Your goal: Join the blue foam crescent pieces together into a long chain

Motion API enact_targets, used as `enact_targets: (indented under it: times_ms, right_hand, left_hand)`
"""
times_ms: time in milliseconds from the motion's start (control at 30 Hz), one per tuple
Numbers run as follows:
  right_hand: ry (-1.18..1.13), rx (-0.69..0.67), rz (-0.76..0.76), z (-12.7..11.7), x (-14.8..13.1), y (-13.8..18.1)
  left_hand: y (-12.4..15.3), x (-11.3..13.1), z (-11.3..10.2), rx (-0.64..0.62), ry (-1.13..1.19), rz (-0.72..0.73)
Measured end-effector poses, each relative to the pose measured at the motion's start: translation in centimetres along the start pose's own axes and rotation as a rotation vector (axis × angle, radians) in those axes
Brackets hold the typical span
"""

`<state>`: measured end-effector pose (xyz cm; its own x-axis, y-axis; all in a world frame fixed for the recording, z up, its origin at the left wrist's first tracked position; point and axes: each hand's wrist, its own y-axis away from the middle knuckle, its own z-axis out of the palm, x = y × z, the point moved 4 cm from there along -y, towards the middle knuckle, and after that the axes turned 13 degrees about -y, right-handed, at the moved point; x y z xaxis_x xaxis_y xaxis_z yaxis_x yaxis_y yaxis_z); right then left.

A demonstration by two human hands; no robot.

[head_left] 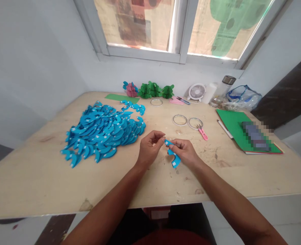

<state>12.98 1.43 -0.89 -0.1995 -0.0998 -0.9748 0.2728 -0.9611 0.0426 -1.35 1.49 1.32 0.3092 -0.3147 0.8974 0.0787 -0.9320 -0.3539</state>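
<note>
Bearing white squares, a blue cutout sits in the right hand.

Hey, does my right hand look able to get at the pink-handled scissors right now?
Probably yes: the pink-handled scissors lie just beyond your right hand, and nothing visible stands between them. That hand does hold a blue paper piece, though, which might need setting down first.
</note>
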Motion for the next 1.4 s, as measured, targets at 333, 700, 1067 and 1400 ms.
enact_targets:
  times_ms: [333, 700, 1067, 1400]
  right_hand:
    - [-0.058, 0.041, 0.004, 0.2, -0.4, 0.1]
    - [-0.016, -0.011, 0.007, 0.3, -0.5, 0.1]
    - [-0.019, 0.016, 0.022, 0.2, -0.4, 0.0]
    - [0.02, 0.079, -0.019, -0.3, -0.1, -0.1]
  left_hand:
    - [0.6, 2.1, -0.2, 0.072, -0.34, 0.38]
    - [0.4, 1.7, 0.1, 0.03, -0.33, 0.364]
    - [0.4, 1.4, 0.1, 0.027, -0.329, 0.364]
    - [0.9, 1.7, 0.1, 0.113, -0.489, 0.442]
